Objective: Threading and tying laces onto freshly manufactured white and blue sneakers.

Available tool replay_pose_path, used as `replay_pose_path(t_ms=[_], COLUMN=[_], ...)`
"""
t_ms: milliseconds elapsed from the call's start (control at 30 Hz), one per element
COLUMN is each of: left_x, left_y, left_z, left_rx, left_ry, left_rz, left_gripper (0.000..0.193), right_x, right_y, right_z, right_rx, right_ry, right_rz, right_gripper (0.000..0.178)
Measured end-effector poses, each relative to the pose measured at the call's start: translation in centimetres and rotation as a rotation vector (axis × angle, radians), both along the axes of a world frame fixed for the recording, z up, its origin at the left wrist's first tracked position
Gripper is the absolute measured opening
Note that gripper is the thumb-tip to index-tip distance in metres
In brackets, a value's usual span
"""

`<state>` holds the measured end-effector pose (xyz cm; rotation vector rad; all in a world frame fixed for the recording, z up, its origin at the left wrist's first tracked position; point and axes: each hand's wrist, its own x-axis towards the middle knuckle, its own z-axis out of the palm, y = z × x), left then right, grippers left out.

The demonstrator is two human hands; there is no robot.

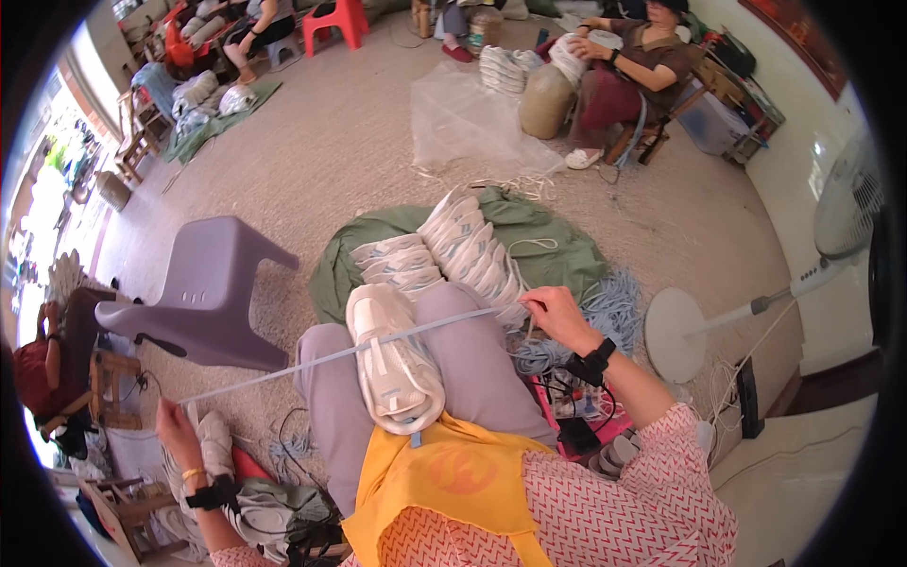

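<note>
Across my lap lies a white, shoe-shaped bundle (392, 369), apparently cloth shoe uppers, with its rounded end toward me. A long pale blue-grey strip (307, 363) runs taut over it from one hand to the other. Low on the left, my left hand (178, 430) is closed on one end of the strip. My right hand (559, 316) pinches the strip beyond my right knee. Just past my knees, stacks of similar white uppers (468, 241) rest on a green cloth (354, 250). A heap of loose blue strips (614, 312) lies beside my right forearm.
A grey plastic chair (213, 283) stands to my left, a standing fan (675, 335) to my right. Near my right hip is a pink tray (557, 397) of small items. Farther off, a seated person (633, 80) handles white pieces; other people sit around.
</note>
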<state>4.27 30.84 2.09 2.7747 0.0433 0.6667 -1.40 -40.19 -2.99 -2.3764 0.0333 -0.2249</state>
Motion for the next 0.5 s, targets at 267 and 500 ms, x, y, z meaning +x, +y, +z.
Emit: replay_pose_path(t_ms=[267,500], left_x=[-1.0,0.6], left_y=[10.7,13.6], left_z=[-3.4,-4.8], left_rx=[-0.038,-0.11], left_ry=[-0.035,0.054], left_rz=[0.135,0.242], left_gripper=[0.034,0.039], right_x=[-0.8,1.7], right_y=[-4.7,-1.6], right_z=[-4.7,7.0], right_rx=[0.35,0.704], right_ry=[0.272,0.004], right_rz=[-0.209,-0.24], right_gripper=[0.022,0.022])
